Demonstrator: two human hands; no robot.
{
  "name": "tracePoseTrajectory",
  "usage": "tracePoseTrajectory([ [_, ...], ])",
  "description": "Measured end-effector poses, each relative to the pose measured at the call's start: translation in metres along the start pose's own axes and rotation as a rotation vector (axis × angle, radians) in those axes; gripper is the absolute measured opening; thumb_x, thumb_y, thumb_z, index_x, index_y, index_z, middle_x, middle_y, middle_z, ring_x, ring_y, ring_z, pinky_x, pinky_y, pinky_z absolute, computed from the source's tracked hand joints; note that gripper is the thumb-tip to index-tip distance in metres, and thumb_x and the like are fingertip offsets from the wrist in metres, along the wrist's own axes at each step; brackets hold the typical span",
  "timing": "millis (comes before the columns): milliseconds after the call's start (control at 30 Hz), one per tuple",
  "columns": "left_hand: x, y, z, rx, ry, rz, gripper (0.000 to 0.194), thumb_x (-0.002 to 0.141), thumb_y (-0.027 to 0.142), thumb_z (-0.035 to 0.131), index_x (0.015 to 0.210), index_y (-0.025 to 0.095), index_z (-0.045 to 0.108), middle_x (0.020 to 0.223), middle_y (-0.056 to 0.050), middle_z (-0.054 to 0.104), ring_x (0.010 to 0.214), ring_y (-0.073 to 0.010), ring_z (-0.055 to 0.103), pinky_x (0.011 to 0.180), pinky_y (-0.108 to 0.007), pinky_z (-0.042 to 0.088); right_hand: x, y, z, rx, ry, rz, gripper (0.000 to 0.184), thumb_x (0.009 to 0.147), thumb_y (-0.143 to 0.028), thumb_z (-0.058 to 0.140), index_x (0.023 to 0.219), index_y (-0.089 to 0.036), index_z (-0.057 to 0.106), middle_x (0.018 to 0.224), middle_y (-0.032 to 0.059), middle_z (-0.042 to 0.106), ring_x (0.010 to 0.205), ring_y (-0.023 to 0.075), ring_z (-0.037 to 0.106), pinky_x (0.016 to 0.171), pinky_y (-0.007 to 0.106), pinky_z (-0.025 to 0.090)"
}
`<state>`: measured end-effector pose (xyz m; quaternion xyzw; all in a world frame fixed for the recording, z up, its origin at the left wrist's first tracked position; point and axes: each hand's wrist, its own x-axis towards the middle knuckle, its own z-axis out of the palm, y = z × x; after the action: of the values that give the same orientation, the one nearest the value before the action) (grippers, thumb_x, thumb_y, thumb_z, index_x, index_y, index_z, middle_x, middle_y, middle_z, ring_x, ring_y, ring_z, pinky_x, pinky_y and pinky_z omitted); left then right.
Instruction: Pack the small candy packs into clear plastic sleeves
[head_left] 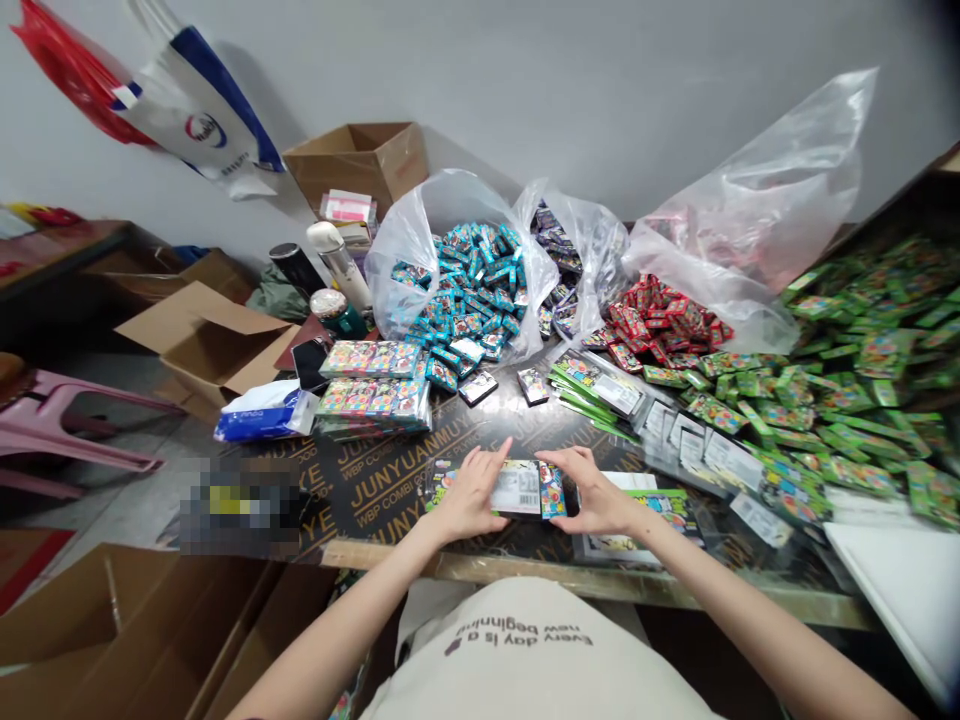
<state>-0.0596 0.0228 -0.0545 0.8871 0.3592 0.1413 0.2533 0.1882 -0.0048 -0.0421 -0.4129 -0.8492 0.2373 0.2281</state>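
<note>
A short row of small colourful printed boxes [553, 488] lies on the dark tabletop near its front edge, a pale barcode label across its middle. My left hand [472, 495] grips the left part of the row, its index finger stretched over the label and its thumb at the near side. At the right end, my right hand [600, 495] has thumb and fingertips on either side of a blue-ended box. Beside my right hand, partly under the forearm, lies a flat green-and-black printed sleeve [667, 508].
Clear bags of blue boxes [480, 285] and purple boxes [555, 240] stand behind. Red boxes [660, 315] and green boxes [862, 380] are heaped to the right. Stacked wrapped packs [371, 385], a blue-white packet [266, 410] and an open carton [214, 345] are left.
</note>
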Motion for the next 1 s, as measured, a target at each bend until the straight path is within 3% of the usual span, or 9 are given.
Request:
tracePoseTrajectory([
  [167, -0.003, -0.008, -0.011, -0.044, 0.091, -0.087, 0.112, 0.055, 0.026, 0.069, 0.140, 0.019, -0.003, 0.119, -0.010, 0.044, 0.111, -0.0271, 0.040, 0.101, -0.045, 0.026, 0.003, -0.002, 0.011, -0.010, 0.203, 0.076, 0.083, 0.069, -0.043, 0.064, 0.135, -0.020, 0.021, 0.116, 0.0133, 0.055, 0.109, 0.0288, 0.046, 0.093, 0.045, 0.025],
  [267, -0.004, -0.012, -0.013, -0.063, 0.119, -0.125, 0.112, 0.055, 0.027, 0.070, 0.140, 0.020, -0.003, 0.117, -0.009, 0.045, 0.108, -0.0267, 0.042, 0.098, -0.043, 0.030, 0.013, -0.002, 0.017, 0.060, 0.121, 0.033, 0.066, 0.083, -0.033, 0.049, 0.139, -0.022, 0.014, 0.103, 0.0079, 0.063, 0.104, 0.0242, 0.051, 0.093, 0.045, 0.024],
  [333, -0.004, -0.014, -0.011, -0.055, 0.118, -0.136, 0.112, 0.056, 0.028, 0.069, 0.140, 0.020, -0.003, 0.117, -0.009, 0.045, 0.108, -0.0270, 0.042, 0.096, -0.043, 0.031, 0.032, 0.009, 0.014, 0.039, 0.102, 0.044, 0.056, 0.087, -0.026, 0.040, 0.138, -0.023, 0.018, 0.097, 0.0055, 0.064, 0.100, 0.0215, 0.053, 0.093, 0.042, 0.026],
  [433, -0.003, -0.016, -0.006, 0.012, 0.069, -0.146, 0.112, 0.055, 0.030, 0.070, 0.140, 0.020, -0.002, 0.118, -0.010, 0.045, 0.108, -0.0273, 0.042, 0.096, -0.043, 0.030, 0.077, 0.046, -0.002, -0.204, 0.174, 0.220, 0.054, 0.081, -0.021, 0.043, 0.133, -0.019, 0.031, 0.106, 0.0104, 0.060, 0.104, 0.0252, 0.048, 0.091, 0.044, 0.027],
  [533, 0.001, -0.015, -0.001, 0.120, -0.042, -0.130, 0.109, 0.051, 0.031, 0.072, 0.140, 0.022, 0.009, 0.118, -0.009, 0.046, 0.107, -0.0281, 0.042, 0.097, -0.045, 0.027, 0.120, 0.084, -0.019, -0.342, 0.010, 0.236, 0.072, 0.062, -0.016, 0.057, 0.131, -0.020, 0.036, 0.129, 0.0144, 0.044, 0.119, 0.0346, 0.034, 0.092, 0.051, 0.023],
  [633, 0.003, -0.013, 0.004, 0.172, -0.076, -0.134, 0.109, 0.048, 0.035, 0.073, 0.139, 0.023, 0.014, 0.117, -0.009, 0.046, 0.107, -0.0288, 0.042, 0.097, -0.045, 0.026, 0.138, 0.099, -0.023, -0.339, -0.108, 0.192, 0.085, 0.054, -0.017, 0.061, 0.134, -0.021, 0.031, 0.131, 0.0141, 0.042, 0.122, 0.0371, 0.031, 0.095, 0.056, 0.018],
  [733, 0.004, -0.016, 0.005, 0.124, 0.006, -0.182, 0.113, 0.049, 0.033, 0.073, 0.140, 0.022, 0.008, 0.118, -0.010, 0.047, 0.107, -0.0278, 0.043, 0.095, -0.043, 0.029, 0.123, 0.090, -0.018, -0.207, -0.065, 0.112, 0.085, 0.056, -0.023, 0.062, 0.134, -0.020, 0.028, 0.126, 0.0125, 0.046, 0.114, 0.0300, 0.043, 0.097, 0.048, 0.024],
  [833, 0.004, -0.022, 0.003, 0.046, 0.130, -0.254, 0.114, 0.051, 0.032, 0.073, 0.140, 0.020, 0.003, 0.120, -0.011, 0.046, 0.108, -0.0280, 0.043, 0.093, -0.042, 0.032, 0.088, 0.070, -0.015, -0.051, -0.015, 0.029, 0.087, 0.062, -0.030, 0.064, 0.136, -0.020, 0.021, 0.126, 0.0108, 0.046, 0.108, 0.0242, 0.048, 0.092, 0.036, 0.035],
  [1000, 0.017, -0.019, 0.000, -0.019, 0.178, -0.197, 0.112, 0.054, 0.029, 0.071, 0.140, 0.020, 0.000, 0.119, -0.011, 0.046, 0.110, -0.0286, 0.042, 0.094, -0.045, 0.032, 0.042, 0.035, -0.023, -0.189, -0.036, 0.062, 0.090, 0.062, -0.038, 0.071, 0.137, -0.021, 0.024, 0.116, 0.0116, 0.054, 0.102, 0.0281, 0.049, 0.088, 0.041, 0.035],
])
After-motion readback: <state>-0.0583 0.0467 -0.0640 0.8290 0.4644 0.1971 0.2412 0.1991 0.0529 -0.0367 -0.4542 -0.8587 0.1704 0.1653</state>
